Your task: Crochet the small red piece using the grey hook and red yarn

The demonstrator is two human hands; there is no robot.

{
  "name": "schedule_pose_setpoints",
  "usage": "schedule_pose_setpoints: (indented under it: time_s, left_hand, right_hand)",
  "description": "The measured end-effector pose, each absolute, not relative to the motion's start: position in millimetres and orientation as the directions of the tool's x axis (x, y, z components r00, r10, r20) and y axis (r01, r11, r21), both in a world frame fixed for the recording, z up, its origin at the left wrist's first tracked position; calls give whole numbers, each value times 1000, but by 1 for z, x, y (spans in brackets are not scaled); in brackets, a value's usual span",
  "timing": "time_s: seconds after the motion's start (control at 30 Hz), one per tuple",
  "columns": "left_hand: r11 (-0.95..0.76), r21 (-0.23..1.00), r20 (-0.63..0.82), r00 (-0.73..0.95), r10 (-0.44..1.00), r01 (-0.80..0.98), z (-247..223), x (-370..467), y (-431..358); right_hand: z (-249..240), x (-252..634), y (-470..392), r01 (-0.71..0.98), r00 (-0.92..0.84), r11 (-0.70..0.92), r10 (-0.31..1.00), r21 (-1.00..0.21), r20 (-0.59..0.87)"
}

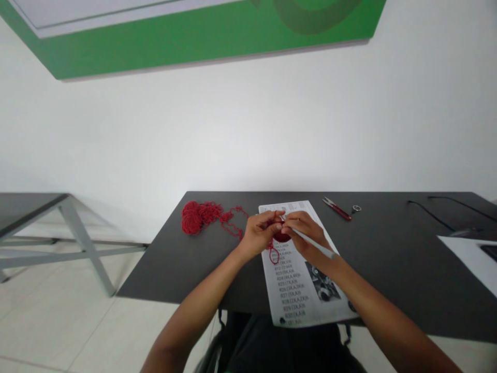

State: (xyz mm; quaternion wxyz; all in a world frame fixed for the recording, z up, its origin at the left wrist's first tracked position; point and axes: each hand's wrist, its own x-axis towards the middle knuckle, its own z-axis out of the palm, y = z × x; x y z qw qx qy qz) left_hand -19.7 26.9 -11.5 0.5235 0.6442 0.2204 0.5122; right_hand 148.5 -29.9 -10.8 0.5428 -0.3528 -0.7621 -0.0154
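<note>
My left hand [261, 230] pinches a small dark red crocheted piece [281, 237] on its left side, above a printed sheet. In my right hand [306, 233] is a crochet hook with a pale grey handle [316, 245], its tip hidden among my fingers at the piece. A loop of red yarn [274, 255] hangs below my left hand. More strand trails left across the table to a loose ball of red yarn [192, 217]. Under both hands lies the printed sheet [291, 290], with rows of pattern text and a dark photo.
Red-handled thread snips [337, 209] lie beyond my right hand, beside a small metal ring [356, 208]. Eyeglasses [458, 230] and a white paper [473, 259] with a dark object are at the right of the black table [186, 274]. Another table [27, 210] stands left.
</note>
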Motion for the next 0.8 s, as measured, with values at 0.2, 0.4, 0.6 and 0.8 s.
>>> schedule_pose_setpoints:
  time_s: [0.2,0.4,0.6,0.8]
  left_hand:
    - [153,809,138,436,889,-568,-16,-6,14]
    - [226,804,109,510,853,-550,-18,-7,13]
    - [-150,910,310,394,866,-386,-17,-21,33]
    - [-583,810,566,347,748,-64,-9,-35,46]
  right_hand:
    - [-16,153,-29,715,-265,696,359,-68,895]
    - [-23,151,-30,578,-136,764,438,-288,889]
    - [-19,146,-31,338,-1,738,621,-584,784]
    - [-13,148,-25,471,-58,681,658,-561,751]
